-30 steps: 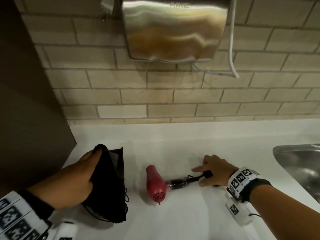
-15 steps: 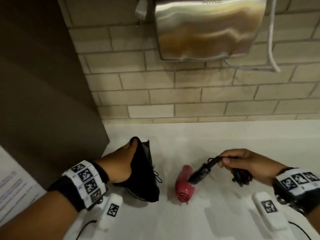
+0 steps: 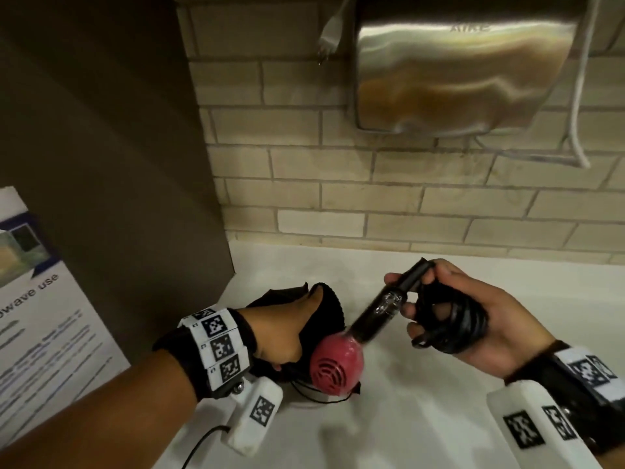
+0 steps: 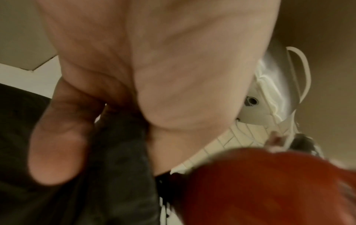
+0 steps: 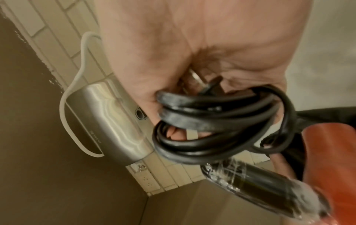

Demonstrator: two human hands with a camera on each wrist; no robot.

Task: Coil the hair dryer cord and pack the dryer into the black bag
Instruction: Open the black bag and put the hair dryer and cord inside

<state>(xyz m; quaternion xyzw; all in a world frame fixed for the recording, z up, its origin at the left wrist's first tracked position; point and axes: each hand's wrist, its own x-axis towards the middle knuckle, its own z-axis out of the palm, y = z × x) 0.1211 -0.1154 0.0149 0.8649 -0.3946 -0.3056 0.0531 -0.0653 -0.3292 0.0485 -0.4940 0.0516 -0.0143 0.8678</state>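
A small red hair dryer with a black handle hangs head down just above the white counter. My right hand grips the handle's upper end and holds the coiled black cord in its palm; the right wrist view shows the cord looped with its plug against my palm. My left hand grips the rim of the black bag, which stands on the counter just left of the dryer head. In the left wrist view the bag fabric runs between thumb and fingers, the dryer close beside it.
A steel hand dryer with a white cable hangs on the brick wall above. A dark partition with a posted notice closes off the left side. White counter runs toward me and to the right.
My right hand has lifted the dryer off the counter by its handle with the cord bundled in the palm, and carried it left toward the bag. The left hand keeps its grip on the bag.
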